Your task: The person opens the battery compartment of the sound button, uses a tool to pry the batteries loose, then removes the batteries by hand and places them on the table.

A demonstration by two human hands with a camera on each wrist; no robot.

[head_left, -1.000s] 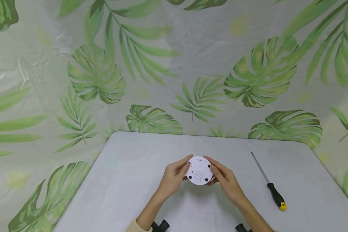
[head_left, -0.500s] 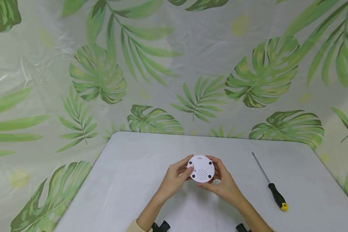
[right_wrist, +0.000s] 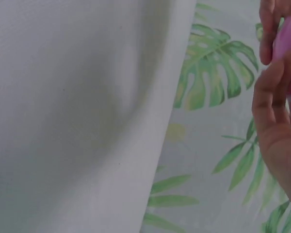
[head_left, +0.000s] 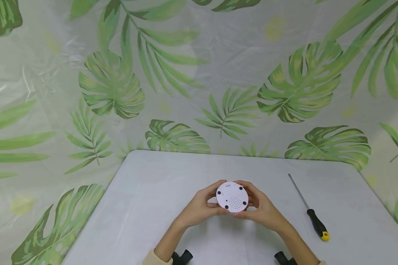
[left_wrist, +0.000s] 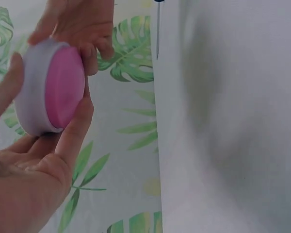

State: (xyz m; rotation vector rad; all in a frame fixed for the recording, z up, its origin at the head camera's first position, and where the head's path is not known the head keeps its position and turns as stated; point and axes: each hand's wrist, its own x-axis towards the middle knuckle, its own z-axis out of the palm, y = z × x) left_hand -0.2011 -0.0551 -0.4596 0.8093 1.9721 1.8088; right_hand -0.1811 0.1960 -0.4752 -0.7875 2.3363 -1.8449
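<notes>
Held up over the table between both hands is a round device, white with small black feet and a patch of speaker holes on the face toward me. Its other side is pink, as the pink face in the left wrist view shows. My left hand grips the left edge, thumb at the lower rim and fingers at the top. The right hand holds the opposite edge the same way, its thumb near the left one. In the right wrist view, the right hand's fingers lie against the pink side.
On the right of the white table lies a screwdriver with a black and yellow handle, tip pointing away. A leaf-patterned sheet hangs behind the table. Black mounts sit at the wrists.
The round device has turned clockwise a little between the hands and come slightly lower and right. The left thumb has slid from its face to the lower rim; the right thumb has also moved down there.
</notes>
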